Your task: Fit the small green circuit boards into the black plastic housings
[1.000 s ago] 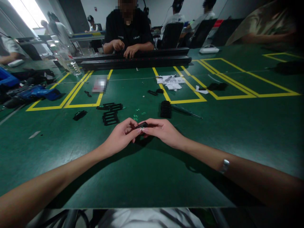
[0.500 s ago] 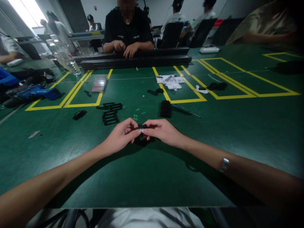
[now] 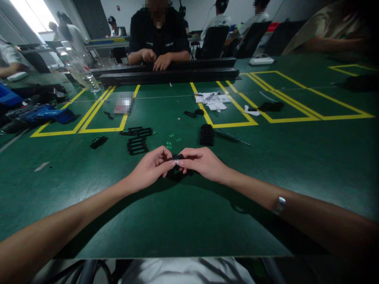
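Between my left hand [image 3: 151,167] and my right hand [image 3: 204,163] is a small black part [image 3: 177,157], pinched by the fingers of both, thumbs nearly touching. Its underside is hidden by my fingers. Beyond my left hand lie several black frames [image 3: 137,145] on the green table [image 3: 177,221]. Small green pieces [image 3: 170,142] are scattered just past my fingertips. A stack of black parts [image 3: 206,135] sits beyond my right hand, beside a screwdriver [image 3: 232,136]. Another black piece [image 3: 99,142] lies farther left.
Long black rails [image 3: 168,75] cross the table's far side, where a person in black [image 3: 160,35] sits. Crumpled white paper [image 3: 213,101] lies mid-table. Blue tools [image 3: 56,114] and clear bottles [image 3: 89,81] stand or lie at the left.
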Demonstrator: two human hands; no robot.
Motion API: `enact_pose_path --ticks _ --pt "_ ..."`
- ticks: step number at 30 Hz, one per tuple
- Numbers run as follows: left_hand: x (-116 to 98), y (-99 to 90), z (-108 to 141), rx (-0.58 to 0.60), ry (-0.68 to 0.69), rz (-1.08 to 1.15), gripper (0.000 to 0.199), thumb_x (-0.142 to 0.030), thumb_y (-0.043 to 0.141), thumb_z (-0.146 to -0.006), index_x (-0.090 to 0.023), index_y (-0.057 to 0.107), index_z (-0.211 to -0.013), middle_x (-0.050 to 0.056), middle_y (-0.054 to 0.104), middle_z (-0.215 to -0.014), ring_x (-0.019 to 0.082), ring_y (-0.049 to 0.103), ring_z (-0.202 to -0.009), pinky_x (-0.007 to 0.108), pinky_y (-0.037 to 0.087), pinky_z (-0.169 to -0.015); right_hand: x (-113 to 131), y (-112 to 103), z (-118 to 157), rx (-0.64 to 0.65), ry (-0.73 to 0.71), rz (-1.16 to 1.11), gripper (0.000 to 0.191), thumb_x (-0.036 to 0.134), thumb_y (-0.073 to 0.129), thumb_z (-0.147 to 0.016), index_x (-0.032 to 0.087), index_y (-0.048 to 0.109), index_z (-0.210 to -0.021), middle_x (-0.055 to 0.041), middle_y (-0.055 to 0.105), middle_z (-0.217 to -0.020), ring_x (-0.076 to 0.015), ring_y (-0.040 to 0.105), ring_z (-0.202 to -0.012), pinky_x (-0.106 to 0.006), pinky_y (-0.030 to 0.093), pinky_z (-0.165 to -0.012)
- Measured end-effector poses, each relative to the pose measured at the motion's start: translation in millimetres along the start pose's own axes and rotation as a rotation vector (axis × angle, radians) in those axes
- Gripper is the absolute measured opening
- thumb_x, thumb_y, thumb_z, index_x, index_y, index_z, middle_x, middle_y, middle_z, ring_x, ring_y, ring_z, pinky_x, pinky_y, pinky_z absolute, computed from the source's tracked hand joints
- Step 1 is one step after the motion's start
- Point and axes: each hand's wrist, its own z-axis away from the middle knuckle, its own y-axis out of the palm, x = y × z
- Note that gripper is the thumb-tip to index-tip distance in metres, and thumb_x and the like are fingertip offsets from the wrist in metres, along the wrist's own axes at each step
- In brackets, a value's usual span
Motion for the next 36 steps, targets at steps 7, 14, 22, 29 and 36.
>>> enact_pose_path --ticks 7,14,22,29,36 --pt "1 0.0 0 -0.008 0.01 -0.004 0.026 -0.038 0.065 -0.093 -0.016 0.052 -0.096 -0.003 0.056 -0.074 0.007 0.053 -0.057 0.019 0.04 -0.053 -4 -1 -1 -0.003 -0.011 0.015 0.025 0.039 0.074 -0.085 0.014 0.076 -0.088 -0.0034 0.066 -0.084 -0.0132 0.064 -0.068 -0.027 0.053 -0.064" --pt "1 -1.0 0 -0.011 -0.001 0.005 0.025 -0.037 0.065 -0.093 -0.016 0.051 -0.095 -0.004 0.056 -0.071 0.007 0.052 -0.055 0.018 0.038 -0.051 -3 -2 -1 0.023 0.04 -0.01 0.026 0.039 0.072 -0.087 0.014 0.075 -0.092 -0.003 0.069 -0.078 -0.0127 0.064 -0.069 -0.025 0.052 -0.066" --pt "2 -0.6 0 0.005 0.022 0.061 0.025 -0.033 0.067 -0.092 -0.016 0.051 -0.1 -0.003 0.056 -0.075 0.007 0.053 -0.058 0.019 0.04 -0.053 -10 -7 -2 0.049 0.067 -0.195 0.026 0.039 0.072 -0.089 0.013 0.075 -0.091 -0.0047 0.071 -0.078 -0.013 0.066 -0.072 -0.025 0.053 -0.067" --pt "2 -1.4 0 0.003 0.016 0.058 0.024 -0.034 0.067 -0.092 -0.016 0.052 -0.099 -0.003 0.056 -0.075 0.007 0.053 -0.058 0.019 0.041 -0.053 -10 -8 -1 0.058 0.078 -0.226 0.024 0.031 0.075 -0.086 0.012 0.076 -0.101 -0.0053 0.072 -0.08 -0.0134 0.067 -0.073 -0.025 0.053 -0.068" --pt "2 -1.2 1 -0.002 0.021 0.078 0.022 -0.03 0.067 -0.092 -0.016 0.053 -0.098 -0.003 0.055 -0.077 0.005 0.053 -0.058 0.018 0.041 -0.053 -13 -9 -2 0.052 0.084 -0.229 0.022 0.028 0.074 -0.087 0.013 0.076 -0.102 -0.0048 0.073 -0.08 -0.0126 0.067 -0.071 -0.025 0.053 -0.068"
